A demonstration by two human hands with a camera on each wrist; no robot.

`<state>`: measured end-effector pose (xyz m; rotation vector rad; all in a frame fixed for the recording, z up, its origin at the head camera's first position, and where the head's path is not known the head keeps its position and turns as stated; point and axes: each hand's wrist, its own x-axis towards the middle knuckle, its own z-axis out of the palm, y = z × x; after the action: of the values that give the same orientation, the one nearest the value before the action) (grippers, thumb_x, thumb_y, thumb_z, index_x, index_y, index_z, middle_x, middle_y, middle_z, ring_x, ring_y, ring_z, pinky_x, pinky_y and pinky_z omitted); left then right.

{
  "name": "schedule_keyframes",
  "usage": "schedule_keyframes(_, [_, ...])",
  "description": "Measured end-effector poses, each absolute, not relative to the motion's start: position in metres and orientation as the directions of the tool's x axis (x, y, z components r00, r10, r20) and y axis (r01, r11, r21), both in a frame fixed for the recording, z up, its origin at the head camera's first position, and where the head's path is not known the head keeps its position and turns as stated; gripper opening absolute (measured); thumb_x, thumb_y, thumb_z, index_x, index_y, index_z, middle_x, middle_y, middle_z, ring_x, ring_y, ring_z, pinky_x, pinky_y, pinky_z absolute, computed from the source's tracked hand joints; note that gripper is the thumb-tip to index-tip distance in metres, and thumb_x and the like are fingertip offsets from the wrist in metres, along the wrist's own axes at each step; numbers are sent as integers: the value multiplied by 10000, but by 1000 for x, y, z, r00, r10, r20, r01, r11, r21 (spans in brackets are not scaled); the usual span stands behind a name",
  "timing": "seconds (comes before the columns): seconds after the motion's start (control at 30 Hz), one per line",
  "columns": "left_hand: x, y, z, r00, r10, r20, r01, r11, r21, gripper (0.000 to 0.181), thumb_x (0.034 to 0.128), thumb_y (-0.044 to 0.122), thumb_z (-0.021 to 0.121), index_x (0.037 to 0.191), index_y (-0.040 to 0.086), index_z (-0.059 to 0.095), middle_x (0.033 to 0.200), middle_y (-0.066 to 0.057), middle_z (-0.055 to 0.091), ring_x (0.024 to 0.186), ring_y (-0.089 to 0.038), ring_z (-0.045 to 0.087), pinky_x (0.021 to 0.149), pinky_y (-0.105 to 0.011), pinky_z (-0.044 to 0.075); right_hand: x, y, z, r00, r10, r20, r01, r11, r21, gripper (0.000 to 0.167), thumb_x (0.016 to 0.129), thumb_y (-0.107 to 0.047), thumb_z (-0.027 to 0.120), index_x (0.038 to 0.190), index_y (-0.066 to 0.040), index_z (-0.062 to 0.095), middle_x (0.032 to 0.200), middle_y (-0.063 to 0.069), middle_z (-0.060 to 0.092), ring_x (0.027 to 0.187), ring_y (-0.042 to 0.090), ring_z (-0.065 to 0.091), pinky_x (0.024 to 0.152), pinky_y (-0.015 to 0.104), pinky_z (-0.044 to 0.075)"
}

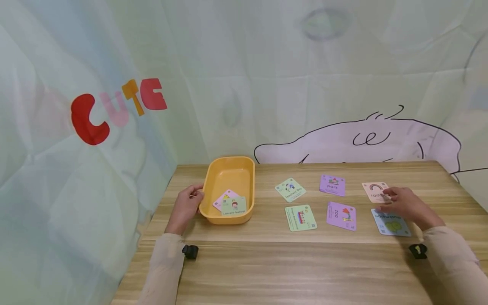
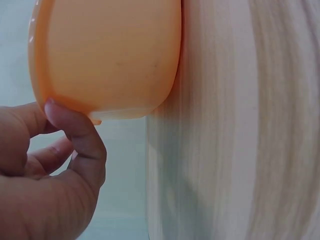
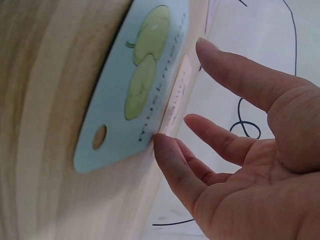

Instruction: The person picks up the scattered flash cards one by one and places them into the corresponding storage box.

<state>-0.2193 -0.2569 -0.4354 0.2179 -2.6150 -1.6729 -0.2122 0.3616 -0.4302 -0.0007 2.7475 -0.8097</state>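
My left hand (image 1: 186,206) pinches the left rim of a yellow plastic basket (image 1: 230,178), its thumb on the outer wall (image 2: 110,55). Inside lie a pink card (image 1: 220,203) and, overlapping it, a green "Lantern Festival" card (image 1: 237,206). Over at the right, my right hand (image 1: 409,205) hovers above two cards with thumb and fingers apart. Beneath it are a pinkish "rainbow" card (image 1: 374,187), partly covered by the fingers, and a blue muskmelon card (image 1: 392,227). In the right wrist view a fingertip appears at the edge of the muskmelon card (image 3: 112,120); contact is unclear.
Between the hands lie green "Teachers' Day" (image 1: 290,189) and "Dragon Boat Festival" (image 1: 301,218) cards, plus purple "park" (image 1: 332,185) and "zoo" (image 1: 341,216) cards. The wooden table (image 1: 289,271) meets a printed curtain (image 1: 236,84) at the back and left.
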Motion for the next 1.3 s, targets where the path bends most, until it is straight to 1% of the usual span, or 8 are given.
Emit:
schedule_keyframes(0.13, [-219, -256, -436, -988, -142, -59, -114, 415, 903, 383, 1057, 153, 510, 1425, 56, 559, 1049, -131, 545, 752, -208, 537, 591, -243, 503, -209, 363, -429, -965, -77, -251, 67, 851, -521, 861, 825, -290, 842, 1370, 213, 403, 1394, 476, 374, 1253, 626, 417, 1005, 697, 383])
schedule_keyframes(0.23, [-219, -256, -437, -987, -148, -59, -116, 413, 903, 379, 1058, 154, 509, 1422, 62, 563, 1050, -129, 542, 758, -212, 536, 594, -236, 502, -206, 364, -428, -964, -65, -256, 79, 853, -516, 879, 788, -283, 873, 1355, 213, 420, 1377, 484, 379, 1241, 624, 416, 1005, 702, 377])
schedule_keyframes(0.43, [-218, -256, -437, -989, -140, -53, -107, 411, 905, 382, 1056, 151, 507, 1423, 62, 563, 1044, -131, 542, 759, -216, 536, 593, -237, 502, -202, 364, -427, -962, -47, -270, 106, 845, -524, 846, 758, -260, 894, 1320, 202, 462, 1350, 481, 388, 1213, 604, 410, 1011, 712, 346])
schedule_keyframes(0.53, [-218, -256, -436, -989, -135, -51, -103, 412, 906, 382, 1057, 152, 506, 1425, 63, 562, 1044, -134, 543, 757, -214, 534, 596, -244, 504, -201, 364, -428, -962, -39, -271, 114, 843, -526, 818, 734, -261, 911, 1268, 207, 504, 1301, 447, 444, 1145, 550, 455, 996, 695, 354])
schedule_keyframes(0.7, [-219, -257, -436, -990, -132, -47, -98, 418, 903, 388, 1056, 161, 506, 1431, 72, 559, 1041, -126, 543, 747, -210, 533, 597, -257, 513, -203, 363, -427, -966, -38, -255, 100, 856, -507, 689, 736, -231, 912, 1155, 190, 563, 1129, 349, 582, 991, 435, 534, 931, 637, 416])
schedule_keyframes(0.87, [-220, -256, -435, -990, -132, -52, -103, 417, 903, 388, 1057, 155, 507, 1431, 65, 555, 1046, -126, 539, 747, -202, 533, 596, -249, 510, -204, 361, -425, -962, -19, -273, 124, 859, -497, 599, 753, -213, 902, 1102, 157, 585, 1048, 284, 608, 945, 393, 542, 895, 605, 435])
schedule_keyframes(1.0, [-220, -256, -434, -990, -130, -49, -99, 408, 908, 390, 1056, 150, 508, 1432, 55, 553, 1048, -136, 540, 752, -204, 531, 595, -246, 507, -204, 360, -425, -964, -10, -266, 126, 863, -489, 585, 768, -217, 890, 1109, 154, 591, 1058, 294, 610, 948, 399, 542, 893, 604, 431])
schedule_keyframes(1.3, [-219, -256, -436, -989, -137, -50, -102, 411, 906, 381, 1056, 155, 509, 1422, 68, 565, 1052, -135, 547, 760, -207, 533, 598, -250, 508, -203, 359, -428, -975, -38, -220, 75, 873, -481, 655, 768, -236, 889, 1153, 192, 575, 1142, 372, 592, 1013, 475, 550, 935, 646, 417])
